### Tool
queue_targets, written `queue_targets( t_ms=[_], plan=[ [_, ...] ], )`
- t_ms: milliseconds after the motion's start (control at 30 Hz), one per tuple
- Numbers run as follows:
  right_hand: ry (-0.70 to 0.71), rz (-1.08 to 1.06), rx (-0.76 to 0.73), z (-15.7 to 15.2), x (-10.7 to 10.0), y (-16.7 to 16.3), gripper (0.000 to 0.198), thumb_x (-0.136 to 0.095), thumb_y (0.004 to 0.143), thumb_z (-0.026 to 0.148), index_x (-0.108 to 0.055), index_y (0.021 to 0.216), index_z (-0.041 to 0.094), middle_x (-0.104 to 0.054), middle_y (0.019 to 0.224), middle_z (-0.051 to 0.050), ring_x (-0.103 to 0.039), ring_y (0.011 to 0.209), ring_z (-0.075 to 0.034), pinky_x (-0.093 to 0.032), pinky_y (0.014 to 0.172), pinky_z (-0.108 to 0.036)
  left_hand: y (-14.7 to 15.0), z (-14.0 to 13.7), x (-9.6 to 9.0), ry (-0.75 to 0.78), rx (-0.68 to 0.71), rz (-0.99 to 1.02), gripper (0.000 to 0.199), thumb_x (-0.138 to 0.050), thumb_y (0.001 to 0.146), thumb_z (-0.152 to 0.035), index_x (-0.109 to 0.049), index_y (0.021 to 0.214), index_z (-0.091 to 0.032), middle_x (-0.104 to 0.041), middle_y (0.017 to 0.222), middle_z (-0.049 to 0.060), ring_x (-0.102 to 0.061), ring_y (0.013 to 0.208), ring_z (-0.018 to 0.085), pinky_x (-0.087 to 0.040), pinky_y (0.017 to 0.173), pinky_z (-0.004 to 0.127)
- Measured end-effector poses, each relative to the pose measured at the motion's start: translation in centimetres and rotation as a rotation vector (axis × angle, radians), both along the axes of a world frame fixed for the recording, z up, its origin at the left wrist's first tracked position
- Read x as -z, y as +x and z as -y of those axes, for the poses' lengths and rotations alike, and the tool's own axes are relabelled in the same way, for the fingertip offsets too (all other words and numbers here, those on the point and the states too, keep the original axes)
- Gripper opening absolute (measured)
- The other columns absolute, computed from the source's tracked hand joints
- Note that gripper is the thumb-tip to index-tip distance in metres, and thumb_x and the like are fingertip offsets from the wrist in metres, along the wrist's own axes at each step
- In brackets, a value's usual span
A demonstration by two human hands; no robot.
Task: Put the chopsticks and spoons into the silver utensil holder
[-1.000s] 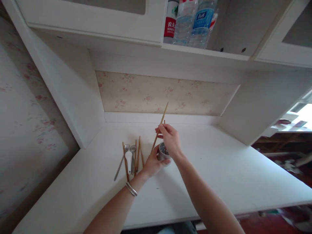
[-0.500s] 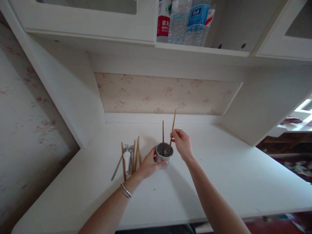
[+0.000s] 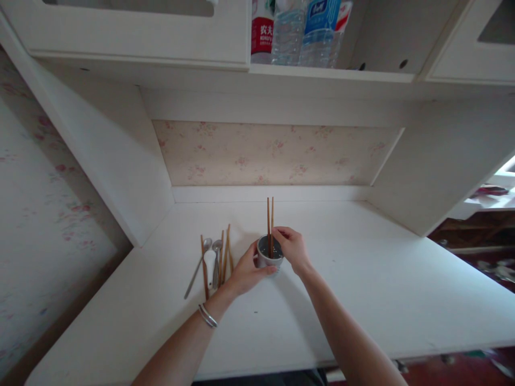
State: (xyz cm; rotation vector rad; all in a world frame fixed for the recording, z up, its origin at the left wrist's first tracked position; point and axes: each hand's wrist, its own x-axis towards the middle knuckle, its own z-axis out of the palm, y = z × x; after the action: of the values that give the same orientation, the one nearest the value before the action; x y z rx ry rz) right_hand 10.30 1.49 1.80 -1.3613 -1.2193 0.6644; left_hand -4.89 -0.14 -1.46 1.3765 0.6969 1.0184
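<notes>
My left hand (image 3: 250,272) is wrapped round the side of a grey utensil holder (image 3: 269,261) with drain holes in its bottom. Two chopsticks stand in it close together: one chopstick (image 3: 268,220) on the left and another chopstick (image 3: 272,214) on the right. The fingers of my right hand (image 3: 293,247) pinch the right-hand chopstick just above the rim. Left of the holder lie several more chopsticks (image 3: 225,254), a white spoon (image 3: 210,265) and two metal spoons, one spoon (image 3: 197,273) slanting outward and the other spoon (image 3: 216,260) beside the white one.
Everything stands on a white desktop (image 3: 341,300). Above it hangs a white cabinet (image 3: 140,40) whose open shelf holds plastic bottles (image 3: 287,35). White side panels (image 3: 108,155) close in the desktop at left and right.
My right hand has moved left and slightly down, bringing its chopstick lower into the holder, nearly upright beside the other one. My left hand keeps its grip on the holder.
</notes>
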Motion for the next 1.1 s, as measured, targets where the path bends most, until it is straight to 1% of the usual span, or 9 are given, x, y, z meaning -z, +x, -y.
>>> queue_targets(
  t_ms=[367,467,600,667,767,867,967,1033,1100],
  plan=[
    [-0.035,-0.037,-0.026,-0.1,0.0,-0.1,0.041,-0.061,0.075,0.053,-0.073,0.089,0.017,-0.073,0.088,-0.008,-0.066,0.079,-0.023,-0.050,0.069,-0.032,-0.2,-0.1,0.0,-0.003,0.033,0.020,0.078,-0.080,0.064,-0.018,-0.044,0.133,-0.020,-0.058,0.128,0.012,-0.059,0.112,0.024,-0.045,0.098,0.040],
    [-0.041,-0.081,-0.064,0.2,0.1,-0.1,0.045,-0.060,0.077,0.054,-0.070,0.100,0.018,-0.072,0.090,-0.007,-0.066,0.082,-0.022,-0.051,0.072,-0.033,-0.2,0.0,-0.2,0.005,0.038,0.005,0.076,-0.080,0.064,-0.018,-0.046,0.131,-0.021,-0.058,0.128,0.011,-0.059,0.112,0.024,-0.046,0.097,0.040],
    [0.003,-0.214,-0.153,1.4,1.0,-0.2,0.053,-0.058,0.082,0.052,-0.051,0.127,0.024,-0.064,0.111,-0.007,-0.062,0.101,-0.022,-0.049,0.088,-0.036,-0.4,0.0,-0.4,0.077,0.019,-0.061,0.071,-0.079,0.066,-0.022,-0.049,0.130,-0.020,-0.059,0.126,0.011,-0.059,0.110,0.025,-0.047,0.095,0.039],
    [0.024,-0.229,-0.175,2.3,1.8,-0.3,0.059,-0.059,0.082,0.050,-0.042,0.134,0.026,-0.057,0.124,-0.008,-0.057,0.112,-0.022,-0.045,0.097,-0.038,-0.6,-0.1,-0.3,0.123,-0.025,-0.130,0.065,-0.079,0.065,-0.024,-0.054,0.125,-0.019,-0.061,0.122,0.012,-0.059,0.109,0.026,-0.047,0.093,0.040],
    [0.048,-0.221,-0.232,3.4,2.8,-0.6,0.075,-0.067,0.078,0.045,-0.030,0.141,0.028,-0.047,0.135,-0.008,-0.052,0.120,-0.023,-0.039,0.105,-0.040,-1.0,-0.1,-0.2,0.205,-0.102,-0.220,0.058,-0.080,0.064,-0.026,-0.059,0.118,-0.019,-0.061,0.118,0.011,-0.056,0.109,0.026,-0.045,0.094,0.040],
    [0.061,-0.241,-0.305,3.9,3.4,-0.9,0.094,-0.076,0.070,0.037,-0.019,0.145,0.029,-0.046,0.138,-0.008,-0.052,0.122,-0.024,-0.037,0.107,-0.042,-1.3,-0.2,-0.2,0.303,-0.145,-0.285,0.055,-0.079,0.064,-0.025,-0.061,0.116,-0.021,-0.060,0.116,0.009,-0.054,0.110,0.025,-0.044,0.096,0.039],
    [0.036,-0.287,-0.357,3.7,3.7,-1.1,0.109,-0.081,0.063,0.033,-0.010,0.147,0.030,-0.054,0.130,-0.009,-0.058,0.115,-0.025,-0.040,0.104,-0.047,-1.6,-0.4,-0.3,0.393,-0.152,-0.345,0.053,-0.078,0.065,-0.025,-0.062,0.116,-0.021,-0.060,0.114,0.008,-0.055,0.108,0.023,-0.044,0.096,0.037],
    [0.029,-0.285,-0.348,3.4,3.9,-1.2,0.110,-0.083,0.060,0.031,-0.013,0.145,0.028,-0.059,0.124,-0.008,-0.060,0.112,-0.026,-0.040,0.102,-0.051,-1.9,-0.6,-0.3,0.446,-0.152,-0.394,0.057,-0.079,0.063,-0.025,-0.061,0.117,-0.021,-0.060,0.114,0.008,-0.055,0.108,0.023,-0.043,0.097,0.038],
    [0.062,-0.239,-0.317,3.2,4.1,-1.3,0.100,-0.084,0.057,0.030,-0.028,0.140,0.025,-0.061,0.120,-0.009,-0.059,0.111,-0.027,-0.040,0.102,-0.051,-2.4,-1.0,-0.3,0.498,-0.175,-0.464,0.063,-0.080,0.061,-0.025,-0.059,0.120,-0.021,-0.059,0.119,0.008,-0.053,0.112,0.024,-0.041,0.100,0.039]
  ],
)
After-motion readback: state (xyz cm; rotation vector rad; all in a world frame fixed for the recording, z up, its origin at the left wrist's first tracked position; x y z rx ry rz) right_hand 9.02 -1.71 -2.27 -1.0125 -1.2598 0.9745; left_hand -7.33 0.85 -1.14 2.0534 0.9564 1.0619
